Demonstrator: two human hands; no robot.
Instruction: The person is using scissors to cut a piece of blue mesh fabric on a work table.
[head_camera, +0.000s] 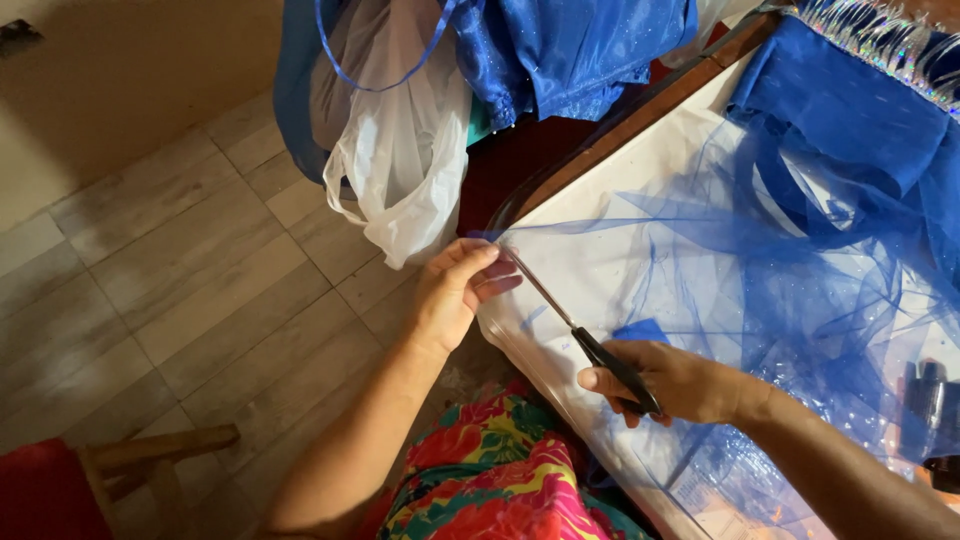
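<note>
Blue tulle netting (760, 270) is lying spread over the white table top (620, 190), its near corner drawn to the table's edge, and the person is cutting it: the step in hand looks like the middle of a long straight cut along that edge. Right hand (680, 382) is closing around the black handles of the scissors (585, 335), blades pointing away up toward the corner, wrist low on the table, forearm coming in from the lower right. Left hand (455, 290) is pinching the netting's corner at the blade tips, fingers curled shut on it, thumb on top, elbow bent beside the floral dress (490, 480). Next move probably calls for keeping the mesh taut and sliding the blades forward in line. White plastic bag (400, 160) is hanging near the left hand.
</note>
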